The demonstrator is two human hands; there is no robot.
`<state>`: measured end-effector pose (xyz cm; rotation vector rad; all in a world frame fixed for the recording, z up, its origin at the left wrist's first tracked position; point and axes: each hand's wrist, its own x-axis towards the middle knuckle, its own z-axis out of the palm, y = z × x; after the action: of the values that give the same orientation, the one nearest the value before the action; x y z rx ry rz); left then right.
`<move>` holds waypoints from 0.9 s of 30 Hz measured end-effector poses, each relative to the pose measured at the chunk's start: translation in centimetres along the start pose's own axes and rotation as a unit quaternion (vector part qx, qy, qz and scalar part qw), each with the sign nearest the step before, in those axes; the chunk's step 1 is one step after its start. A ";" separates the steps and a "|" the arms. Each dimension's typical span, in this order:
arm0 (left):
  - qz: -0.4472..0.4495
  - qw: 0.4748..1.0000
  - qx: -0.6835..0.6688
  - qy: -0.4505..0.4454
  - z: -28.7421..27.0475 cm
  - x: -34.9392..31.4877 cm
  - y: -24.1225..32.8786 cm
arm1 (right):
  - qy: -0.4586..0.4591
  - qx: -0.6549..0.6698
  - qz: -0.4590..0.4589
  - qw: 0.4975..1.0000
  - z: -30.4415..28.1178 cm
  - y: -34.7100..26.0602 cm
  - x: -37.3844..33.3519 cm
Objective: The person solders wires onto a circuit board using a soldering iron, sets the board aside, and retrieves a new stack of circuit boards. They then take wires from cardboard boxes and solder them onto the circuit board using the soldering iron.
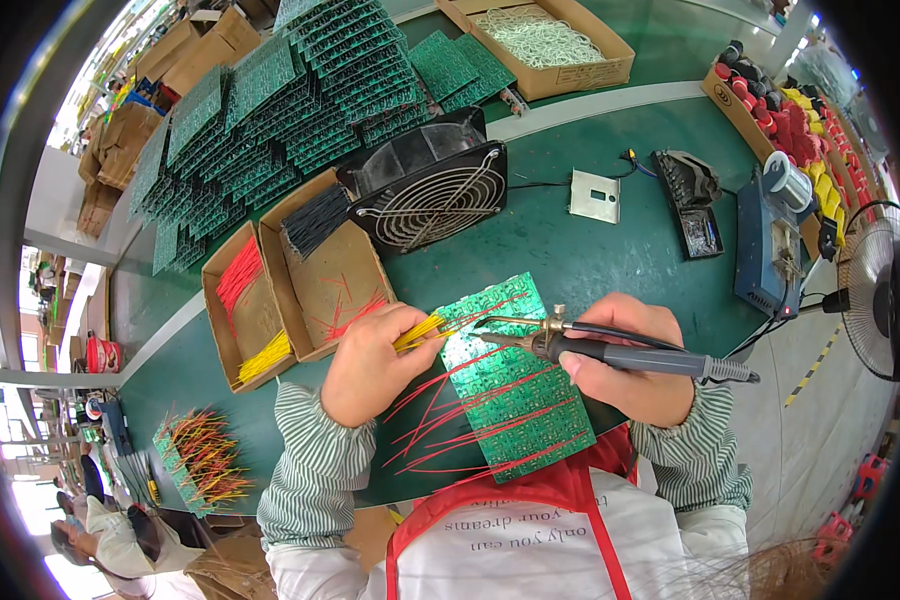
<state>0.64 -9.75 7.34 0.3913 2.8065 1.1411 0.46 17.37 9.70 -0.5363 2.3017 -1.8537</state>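
Note:
A green circuit board panel [530, 415] lies on the table in front of me, with several red wires [440, 440] sticking out over its left side. My left hand [375, 360] is closed on a bundle of yellow wires [420, 332], their ends over the board's upper left part. In my right hand [640, 365] is a soldering iron [650, 357] with a brass-coloured fitting and a thin curved tube near its tip. The iron's tip is at the board, close to the yellow wire ends; whether it touches is too small to tell.
Cardboard trays [320, 250] of red, yellow and black wires stand at left, beside a black fan [430, 195]. Stacked green boards [300, 100] rise behind. A wired board [200, 460] lies lower left. At right are a blue soldering station [765, 250], solder spool [788, 182] and fan [870, 290].

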 end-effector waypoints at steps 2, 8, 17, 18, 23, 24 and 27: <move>-0.013 1.000 0.004 -0.011 -0.2 0.1 -0.1 | -0.007 0.004 0.004 1.000 0.1 0.0 0.2; -0.025 0.998 -0.045 -0.045 -0.5 0.3 -0.3 | -0.011 0.001 0.010 1.000 0.3 0.4 0.7; -0.033 0.997 -0.050 -0.045 -0.4 0.6 -0.6 | -0.011 0.007 0.021 1.000 0.8 0.8 1.3; -0.030 0.997 -0.049 -0.045 -0.4 0.6 -0.7 | -0.012 0.006 0.022 1.000 0.9 0.8 1.3; -0.018 0.998 -0.051 -0.046 -0.4 0.7 -0.8 | -0.014 0.002 0.025 1.000 1.0 0.9 1.6; -0.024 0.997 -0.053 -0.044 -0.4 0.7 -0.8 | -0.014 0.002 0.025 1.000 1.0 0.9 1.6; -0.034 0.997 -0.062 -0.045 -0.3 0.8 -0.8 | -0.011 -0.004 0.019 1.000 1.0 0.9 1.6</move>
<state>-0.33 -10.33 7.02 0.3265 2.6348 1.2424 -0.91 16.04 8.82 -0.5077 2.2892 -1.8142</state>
